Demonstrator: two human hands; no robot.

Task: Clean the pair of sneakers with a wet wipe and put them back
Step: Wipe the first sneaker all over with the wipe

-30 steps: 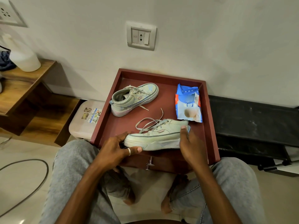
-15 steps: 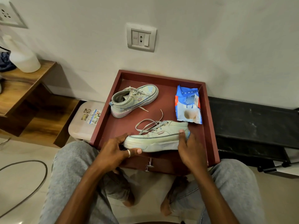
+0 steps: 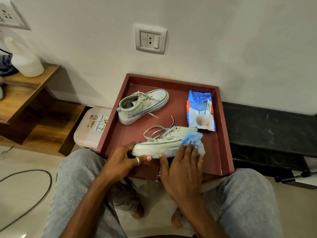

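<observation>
head view: the near sneaker [image 3: 163,143] lies in the tray [image 3: 223,143] at its front edge, its long axis running left to right across the person, sole side facing them. the low end, which looks like the toe, points left and the taller end points right. the left hand [image 3: 120,162] grips that low left end, fingers curled round it and a ringed digit laid along the sole. the right hand [image 3: 181,170] is spread flat, its fingers [image 3: 186,148] nearly straight, pressing a crumpled blue wipe [image 3: 190,139] against the side wall at the right end; it pinches nothing that i can see.

so the wipe sits at one end of the long axis, and the uncleaned length runs left from the fingers toward the left hand. the next stroke most likely has to travel leftward along the sole line, and the left hand braces against exactly that push.

the far sneaker [image 3: 144,105] lies further back in the tray, apart from both hands, nearer the left one. the pack [image 3: 200,114] lies just beyond the wipe, closest to the right hand.
</observation>
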